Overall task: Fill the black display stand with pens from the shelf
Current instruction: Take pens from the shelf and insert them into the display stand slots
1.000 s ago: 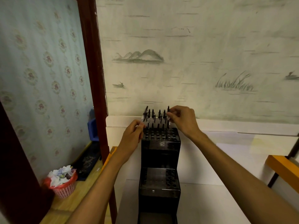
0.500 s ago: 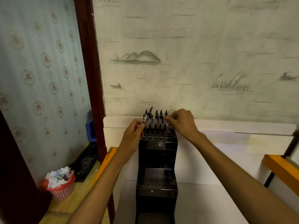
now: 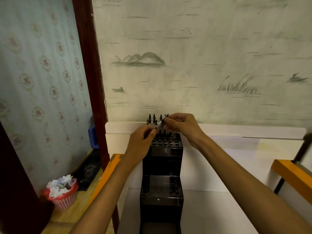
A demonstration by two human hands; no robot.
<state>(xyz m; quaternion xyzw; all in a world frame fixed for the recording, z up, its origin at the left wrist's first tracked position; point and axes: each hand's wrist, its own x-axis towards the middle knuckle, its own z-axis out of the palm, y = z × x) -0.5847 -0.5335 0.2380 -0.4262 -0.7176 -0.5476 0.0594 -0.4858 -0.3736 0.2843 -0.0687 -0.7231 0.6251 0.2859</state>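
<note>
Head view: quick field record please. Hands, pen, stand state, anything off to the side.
left hand: pinches lower end of pen
right hand: pinches upper end of pen
pen: tilted, held over stand's top tier
stand: black, stepped, on white shelf
top tier: pens upright in back rows, front holes empty
lower tier: holes look empty
basket: red, on floor at left, full of crumpled paper

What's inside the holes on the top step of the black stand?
A few pens stand in the back holes of the stand. Front holes look empty. Both hands cover some.
</note>
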